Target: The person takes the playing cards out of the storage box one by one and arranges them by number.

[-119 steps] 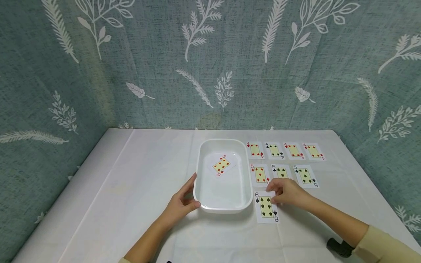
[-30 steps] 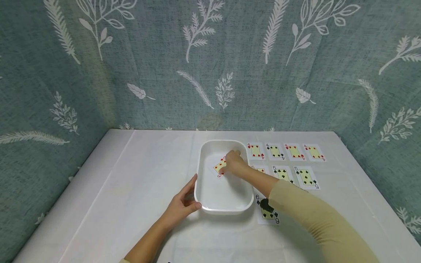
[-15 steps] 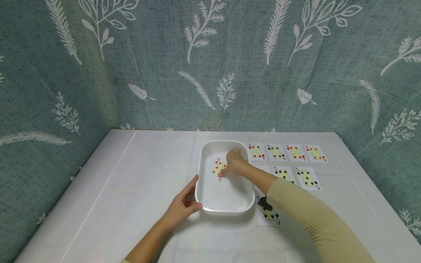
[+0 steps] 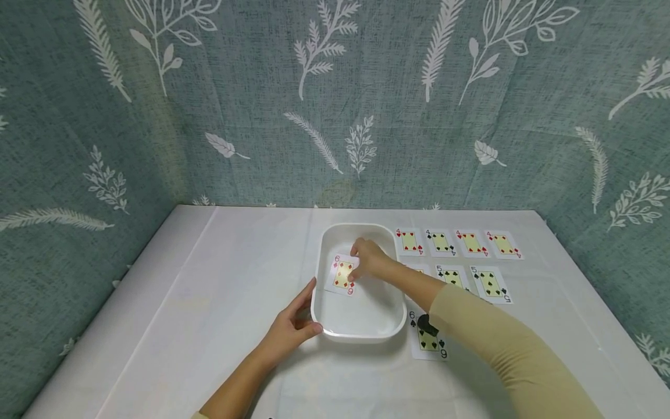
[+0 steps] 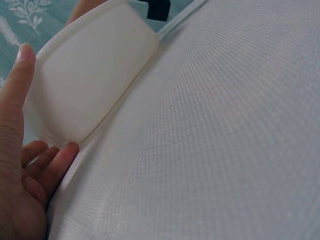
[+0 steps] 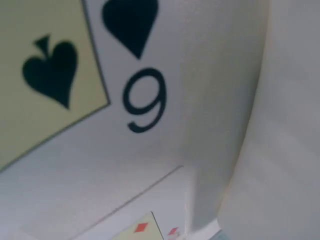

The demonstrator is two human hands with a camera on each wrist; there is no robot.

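Note:
In the head view, my right hand [image 4: 369, 259] reaches into a white plastic tray [image 4: 361, 334]. Its thumb and fingers pinch the right edge of a playing card, the six of diamonds [image 4: 342, 275], which lies face up over the tray floor. My left hand [image 4: 287, 326] holds the tray's near left corner, thumb at the front and fingers along the left side. The left wrist view has this hand [image 5: 30, 150] against the tray wall [image 5: 95, 70]. The right wrist view catches the six of spades [image 6: 75, 130] beside the tray wall; the right hand itself is outside it.
Right of the tray lie a row of fours [image 4: 445, 242] and a row of fives [image 4: 490, 284]. The six of spades [image 4: 428, 346] lies below them, partly behind a black wrist device [image 4: 427, 325]. The five of diamonds is largely covered by my right arm [image 4: 487, 331].
My right hand has gone from the six of spades on the table into the tray. The six of diamonds has turned more upright and slid left. My left hand stays at the tray.

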